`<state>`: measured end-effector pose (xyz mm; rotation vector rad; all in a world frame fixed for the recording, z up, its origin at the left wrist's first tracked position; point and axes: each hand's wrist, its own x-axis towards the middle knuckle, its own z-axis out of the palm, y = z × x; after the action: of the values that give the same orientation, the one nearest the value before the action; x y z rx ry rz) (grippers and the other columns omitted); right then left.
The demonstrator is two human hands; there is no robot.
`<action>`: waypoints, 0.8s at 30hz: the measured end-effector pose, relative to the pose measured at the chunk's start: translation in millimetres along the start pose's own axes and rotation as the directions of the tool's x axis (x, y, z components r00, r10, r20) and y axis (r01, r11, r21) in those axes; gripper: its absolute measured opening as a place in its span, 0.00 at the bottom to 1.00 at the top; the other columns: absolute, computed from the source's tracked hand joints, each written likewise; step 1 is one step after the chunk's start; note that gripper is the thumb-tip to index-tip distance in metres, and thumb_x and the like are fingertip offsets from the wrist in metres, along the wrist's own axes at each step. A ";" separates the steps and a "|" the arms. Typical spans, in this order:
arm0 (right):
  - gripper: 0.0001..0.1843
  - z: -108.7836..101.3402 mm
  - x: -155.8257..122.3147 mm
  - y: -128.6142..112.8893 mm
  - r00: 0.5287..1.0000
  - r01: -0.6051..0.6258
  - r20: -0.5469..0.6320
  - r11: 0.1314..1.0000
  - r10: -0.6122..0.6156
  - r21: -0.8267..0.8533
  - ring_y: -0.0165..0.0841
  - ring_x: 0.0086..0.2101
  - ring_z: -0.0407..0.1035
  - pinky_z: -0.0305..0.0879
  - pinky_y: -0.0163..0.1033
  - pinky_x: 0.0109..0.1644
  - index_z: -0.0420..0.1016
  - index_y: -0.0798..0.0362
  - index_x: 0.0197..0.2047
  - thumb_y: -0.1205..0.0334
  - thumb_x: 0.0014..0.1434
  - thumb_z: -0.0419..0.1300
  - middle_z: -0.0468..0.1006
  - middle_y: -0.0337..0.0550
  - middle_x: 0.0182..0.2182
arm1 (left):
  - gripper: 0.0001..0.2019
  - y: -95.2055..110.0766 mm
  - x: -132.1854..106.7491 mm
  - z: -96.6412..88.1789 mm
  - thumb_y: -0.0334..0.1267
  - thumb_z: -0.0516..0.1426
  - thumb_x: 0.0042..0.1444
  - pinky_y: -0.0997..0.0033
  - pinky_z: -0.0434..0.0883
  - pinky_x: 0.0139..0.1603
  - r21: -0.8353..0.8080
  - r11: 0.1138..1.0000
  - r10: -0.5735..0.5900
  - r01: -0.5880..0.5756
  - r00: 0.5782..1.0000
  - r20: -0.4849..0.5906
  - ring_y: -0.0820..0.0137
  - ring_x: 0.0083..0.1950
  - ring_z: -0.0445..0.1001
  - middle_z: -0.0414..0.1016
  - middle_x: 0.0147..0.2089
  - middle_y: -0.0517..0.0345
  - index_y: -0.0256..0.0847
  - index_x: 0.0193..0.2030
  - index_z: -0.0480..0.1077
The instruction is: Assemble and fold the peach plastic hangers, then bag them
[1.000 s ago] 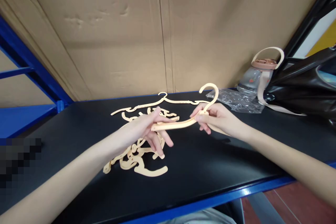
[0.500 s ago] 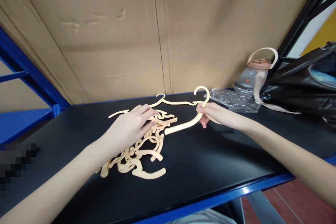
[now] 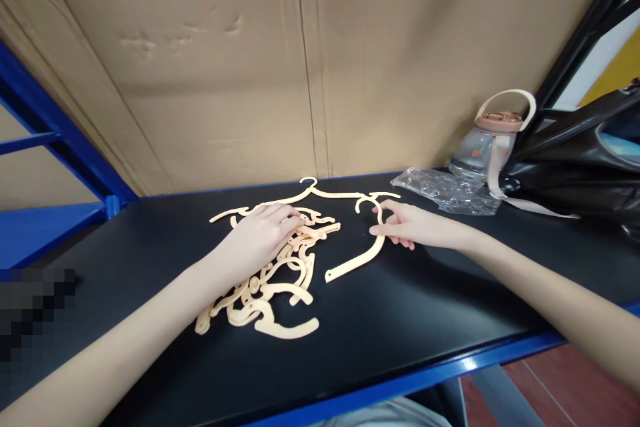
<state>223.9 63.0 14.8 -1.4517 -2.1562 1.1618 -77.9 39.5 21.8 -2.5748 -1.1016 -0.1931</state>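
Observation:
My left hand (image 3: 265, 233) reaches over a pile of cream plastic hanger pieces (image 3: 287, 330), its fingers curled down onto them and the fingertips partly hidden. My right hand (image 3: 407, 223) has thumb and index finger loosely around a curved hanger piece with a hook (image 3: 357, 263), low over the black tabletop; the other fingers are bent. Just behind both hands lies a spread-out cream hanger (image 3: 330, 195), its hook pointing at the cardboard wall.
Crumpled clear plastic bag (image 3: 445, 190) lies at the back right. Beside it are a clear bottle with a pink lid (image 3: 497, 121) and a black bag (image 3: 565, 160). Cardboard (image 3: 225, 93) backs the black table (image 3: 400, 320), which has a blue front edge. A pixelated dark object sits far left.
My right hand has lowered the hooked piece toward the tabletop, its thumb and index finger moving farther apart. The left fingers have drawn closer together over the pile.

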 end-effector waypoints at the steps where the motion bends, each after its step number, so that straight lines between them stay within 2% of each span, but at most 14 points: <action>1: 0.26 0.1 -0.5 0.1 1.000 -0.007 -0.015 1.000 0.007 -0.007 0.26 0.18 0.61 0.59 0.32 0.21 0.58 0.54 0.52 0.47 0.57 0.58 0.67 0.32 0.21 | 0.15 -0.5 0.1 0.8 0.30 0.47 0.64 0.58 0.64 0.55 0.001 1.000 -0.007 0.007 1.000 0.003 0.61 0.55 0.68 0.73 0.53 0.52 0.41 0.52 0.69; 4: 0.35 0.1 -2.9 -0.1 0.995 0.033 -0.093 0.998 -0.039 -0.061 0.29 0.22 0.64 0.62 0.34 0.26 0.52 0.54 0.61 0.46 0.57 0.58 0.69 0.33 0.23 | 0.16 -1.4 0.3 1.8 0.28 0.46 0.63 0.58 0.65 0.55 0.004 0.999 -0.035 0.035 0.999 0.014 0.61 0.55 0.68 0.73 0.52 0.52 0.41 0.52 0.69; 7: 0.37 -0.3 -6.7 -2.6 0.978 0.080 -0.166 0.966 -0.123 -0.244 0.33 0.27 0.67 0.61 0.36 0.31 0.50 0.54 0.64 0.47 0.58 0.57 0.71 0.34 0.25 | 0.17 -0.7 0.3 0.6 0.25 0.46 0.61 0.58 0.65 0.54 0.015 0.998 -0.061 0.061 0.998 0.009 0.61 0.54 0.69 0.72 0.53 0.50 0.39 0.52 0.69; 11: 0.32 1.1 -13.2 -9.8 0.968 0.076 -0.182 0.887 -0.176 -0.455 0.37 0.32 0.71 0.62 0.39 0.37 0.54 0.54 0.63 0.49 0.61 0.54 0.75 0.41 0.31 | 0.15 4.5 0.8 -2.9 0.25 0.49 0.60 0.58 0.67 0.53 0.022 0.998 -0.059 0.059 0.998 -0.017 0.60 0.53 0.69 0.73 0.52 0.50 0.38 0.51 0.69; 16: 0.26 7.4 -20.4 -17.0 0.965 0.021 -0.188 0.770 -0.182 -0.638 0.43 0.43 0.72 0.65 0.43 0.44 0.61 0.55 0.60 0.52 0.63 0.53 0.75 0.50 0.43 | 0.16 20.6 -0.5 -8.4 0.24 0.49 0.59 0.60 0.67 0.53 -0.008 0.999 0.033 -0.033 0.999 -0.025 0.61 0.54 0.69 0.73 0.51 0.50 0.38 0.51 0.69; 21: 0.21 13.0 -21.9 -14.5 0.949 0.049 -0.177 0.673 -0.263 -0.738 0.42 0.43 0.73 0.68 0.43 0.45 0.67 0.56 0.56 0.54 0.64 0.53 0.74 0.50 0.44 | 0.21 41.0 -3.9 -17.5 0.20 0.51 0.54 0.62 0.67 0.55 -0.020 0.991 0.133 -0.133 0.991 0.032 0.62 0.55 0.68 0.72 0.54 0.51 0.40 0.52 0.69; 24: 0.20 13.7 -20.9 -11.1 0.925 0.062 -0.198 0.644 -0.324 -0.763 0.43 0.45 0.72 0.70 0.44 0.45 0.67 0.56 0.55 0.55 0.63 0.54 0.74 0.50 0.44 | 0.20 48.4 -3.8 -15.9 0.21 0.52 0.54 0.59 0.63 0.59 0.053 0.983 0.174 -0.174 0.985 0.008 0.58 0.59 0.66 0.70 0.58 0.49 0.37 0.53 0.69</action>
<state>217.7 36.6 18.4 -1.4688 -2.5706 -0.1256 -45.5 0.1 23.7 -2.6068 -0.8638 -0.1157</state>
